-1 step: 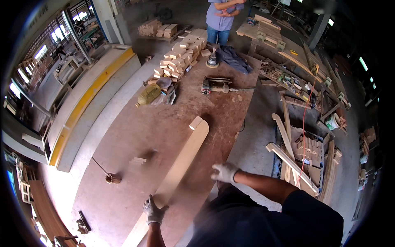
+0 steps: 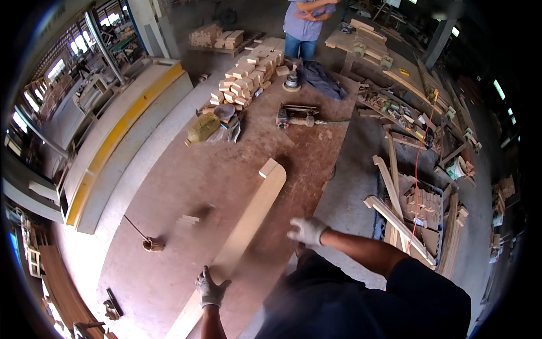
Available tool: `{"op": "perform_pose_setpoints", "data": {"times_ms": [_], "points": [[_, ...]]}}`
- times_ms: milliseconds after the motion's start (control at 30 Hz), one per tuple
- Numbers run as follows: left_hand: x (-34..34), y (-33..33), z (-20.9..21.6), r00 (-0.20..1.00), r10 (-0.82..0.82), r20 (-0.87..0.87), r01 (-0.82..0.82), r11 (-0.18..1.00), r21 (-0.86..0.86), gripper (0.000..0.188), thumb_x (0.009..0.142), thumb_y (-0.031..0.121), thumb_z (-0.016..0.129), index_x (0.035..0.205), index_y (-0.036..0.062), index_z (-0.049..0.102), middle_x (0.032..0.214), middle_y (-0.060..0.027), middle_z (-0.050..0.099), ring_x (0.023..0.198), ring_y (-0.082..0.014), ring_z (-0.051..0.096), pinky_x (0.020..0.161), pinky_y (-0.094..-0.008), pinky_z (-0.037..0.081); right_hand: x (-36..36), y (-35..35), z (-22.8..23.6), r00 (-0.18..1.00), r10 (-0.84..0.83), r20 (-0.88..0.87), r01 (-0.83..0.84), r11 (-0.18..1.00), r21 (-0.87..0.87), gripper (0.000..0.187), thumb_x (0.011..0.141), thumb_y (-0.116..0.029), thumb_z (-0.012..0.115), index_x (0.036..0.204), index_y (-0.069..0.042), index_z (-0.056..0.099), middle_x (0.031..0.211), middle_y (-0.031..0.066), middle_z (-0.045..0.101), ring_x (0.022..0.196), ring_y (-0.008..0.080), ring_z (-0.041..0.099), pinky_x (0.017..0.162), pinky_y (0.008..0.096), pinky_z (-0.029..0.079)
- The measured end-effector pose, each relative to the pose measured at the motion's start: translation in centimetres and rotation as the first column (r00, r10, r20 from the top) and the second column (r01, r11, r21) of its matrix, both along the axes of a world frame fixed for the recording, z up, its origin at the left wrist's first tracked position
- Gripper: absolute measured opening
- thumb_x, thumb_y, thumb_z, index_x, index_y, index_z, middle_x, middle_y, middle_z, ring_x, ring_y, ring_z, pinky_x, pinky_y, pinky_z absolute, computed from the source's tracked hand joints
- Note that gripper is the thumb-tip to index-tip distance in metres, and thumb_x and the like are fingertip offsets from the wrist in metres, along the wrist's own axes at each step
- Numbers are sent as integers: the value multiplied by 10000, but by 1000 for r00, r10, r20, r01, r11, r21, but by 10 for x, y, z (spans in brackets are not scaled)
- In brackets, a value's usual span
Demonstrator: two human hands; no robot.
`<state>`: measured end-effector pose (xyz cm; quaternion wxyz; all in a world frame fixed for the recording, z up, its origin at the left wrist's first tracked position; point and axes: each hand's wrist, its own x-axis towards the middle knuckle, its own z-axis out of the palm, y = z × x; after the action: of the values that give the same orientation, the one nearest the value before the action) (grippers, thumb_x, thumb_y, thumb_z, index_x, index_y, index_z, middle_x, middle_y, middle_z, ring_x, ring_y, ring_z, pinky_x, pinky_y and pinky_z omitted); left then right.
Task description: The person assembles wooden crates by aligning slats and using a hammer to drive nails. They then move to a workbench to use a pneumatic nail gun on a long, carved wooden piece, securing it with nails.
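A long pale wooden board [image 2: 248, 226] with a rounded far end lies lengthwise on the brown worktable [image 2: 169, 186]. A small wood block [image 2: 267, 168] sits at its far left corner. My left hand [image 2: 211, 289], in a grey work glove, rests on the near part of the board, thumb and fingers apart. My right hand [image 2: 308, 231], also gloved, hovers by the table's right edge, to the right of the board. Its fingers look loosely parted, with nothing visible in them.
Toward the back stand stacked wood blocks [image 2: 248, 76], a yellow plastic jug [image 2: 203, 129], a nail gun [image 2: 296, 117], a sander [image 2: 292, 82] and dark cloth [image 2: 323, 81]. A brush [image 2: 152, 244] and hand plane [image 2: 113, 305] lie left. A person [image 2: 302, 28] stands beyond.
My right hand has shifted slightly forward and to the left. The left hand and the board stay in place.
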<state>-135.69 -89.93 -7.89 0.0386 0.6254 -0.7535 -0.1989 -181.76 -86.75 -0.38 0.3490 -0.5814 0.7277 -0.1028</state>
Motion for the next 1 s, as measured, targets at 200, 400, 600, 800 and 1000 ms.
{"op": "perform_pose_setpoints", "data": {"times_ms": [200, 400, 600, 800, 1000], "points": [[-71, -17, -12, 993, 102, -66, -107, 992, -71, 1068, 664, 548, 946, 1484, 24, 505, 1415, -210, 592, 1312, -434, 538, 1173, -606, 344, -73, -186, 3, 987, -147, 56, 157, 950, -271, 471, 913, -419, 757, 1159, -21, 702, 1121, 241, 748, 1051, 407, 726, 892, 486, 578], [-156, -56, 2, 974, 224, 19, -223, 974, -46, 1037, 600, 535, 959, 1446, 115, 529, 1385, -126, 567, 1382, -374, 448, 1232, -660, 195, -85, -344, -44, 978, -210, -1, 207, 966, -156, 747, 888, -491, 764, 1421, -10, 558, 1312, 284, 682, 1213, 424, 671, 1026, 480, 538], [-173, -69, 38, 968, 250, 16, -250, 959, 130, 905, 600, 384, 951, 1391, 181, 561, 1424, -99, 510, 1406, -379, 397, 1211, -709, 189, -49, -445, -71, 976, -209, -64, 205, 977, -57, 992, 892, -545, 732, 1587, 25, 312, 1282, 291, 696, 1158, 425, 700, 995, 513, 547], [-183, -77, 49, 968, 251, 10, -251, 962, 111, 842, 572, 397, 979, 1318, 205, 641, 1343, -85, 556, 1360, -359, 442, 1183, -647, 256, -35, -489, -100, 929, -337, -156, 335, 942, -38, 810, 902, -438, 741, 1478, 15, 397, 1213, 261, 722, 1096, 379, 735, 926, 507, 576], [-179, -76, 34, 982, 188, 4, -188, 982, -29, 864, 572, 413, 968, 1334, 186, 628, 1340, -99, 566, 1337, -371, 453, 1137, -612, 296, -77, -462, -106, 908, -409, -92, 392, 907, -157, 328, 919, -233, 672, 1180, -43, 613, 1127, 249, 710, 1063, 397, 718, 897, 508, 586]]}}
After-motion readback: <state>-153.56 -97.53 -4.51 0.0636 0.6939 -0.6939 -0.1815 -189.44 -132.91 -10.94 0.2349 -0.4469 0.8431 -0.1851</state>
